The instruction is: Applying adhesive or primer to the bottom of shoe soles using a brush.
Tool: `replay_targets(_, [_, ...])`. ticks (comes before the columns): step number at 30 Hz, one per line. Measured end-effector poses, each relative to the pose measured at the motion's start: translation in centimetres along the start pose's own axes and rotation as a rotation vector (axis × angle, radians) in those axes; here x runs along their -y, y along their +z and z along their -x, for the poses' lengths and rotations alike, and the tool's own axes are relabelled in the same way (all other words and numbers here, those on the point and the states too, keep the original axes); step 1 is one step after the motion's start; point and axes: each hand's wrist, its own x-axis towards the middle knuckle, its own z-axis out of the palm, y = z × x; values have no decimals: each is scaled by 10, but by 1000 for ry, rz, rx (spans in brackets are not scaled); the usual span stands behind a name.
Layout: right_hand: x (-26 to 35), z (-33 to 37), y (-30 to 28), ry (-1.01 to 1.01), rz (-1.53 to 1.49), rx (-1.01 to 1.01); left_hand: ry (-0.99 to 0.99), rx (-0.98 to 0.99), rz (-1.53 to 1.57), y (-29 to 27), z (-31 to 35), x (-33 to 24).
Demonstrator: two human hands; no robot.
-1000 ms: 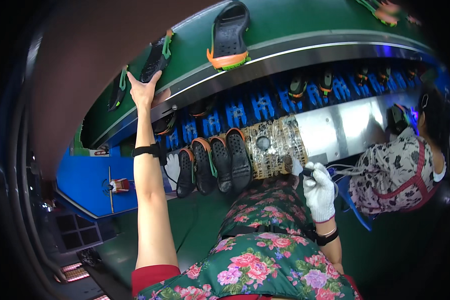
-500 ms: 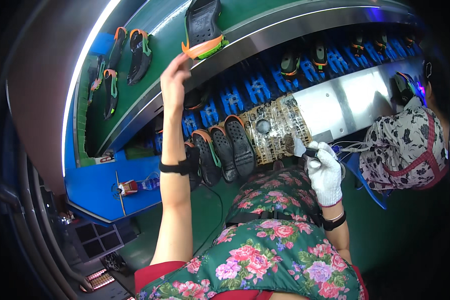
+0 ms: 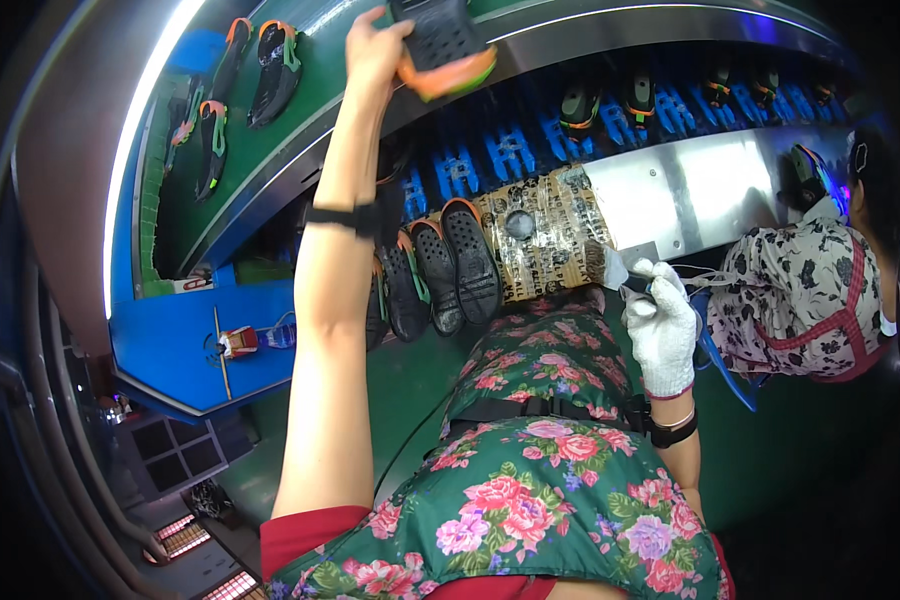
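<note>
Far up at the edge of the green conveyor, my bare left hand (image 3: 373, 50) grips a black shoe sole (image 3: 438, 40) by its side. The sole has a holed top and an orange-and-green end, slightly blurred. My right hand (image 3: 660, 325), in a white knit glove, is closed around a brush (image 3: 602, 264) with a pale ferrule and brown bristles. The bristles are over the right part of a taped cardboard sheet (image 3: 545, 235). Left of that sheet several black soles (image 3: 472, 262) with orange rims lean side by side; my left forearm partly hides this row.
More shoe soles (image 3: 275, 75) lie on the green conveyor (image 3: 335, 85) at far left. Beyond the metal ledge (image 3: 690, 195), blue holders (image 3: 515, 152) stand in a row, some carrying shoes. A blue side table (image 3: 165, 355) is at left; a person (image 3: 805, 300) sits at right.
My left hand has closed on the shoe sole and shifted it right and slightly toward me. The brush in my right hand has moved up a little, its bristles now plainly in sight.
</note>
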Motion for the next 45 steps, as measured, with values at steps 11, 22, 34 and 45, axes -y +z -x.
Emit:
replay_targets(11, [-1, -22, 34, 44, 18, -64, -464, -117, 756, -15, 198, 79])
replay_targets(22, [-26, -33, 114, -24, 475, 200, -928, 409, 1405, 38, 299, 80])
replay_targets(34, [-31, -36, 132, -115, 947, 202, -1030, 233, 1768, 41, 293, 58])
replay_targets(45, [-44, -41, 130, -308, 1215, 222, -804, 420, 2067, 30, 296, 43])
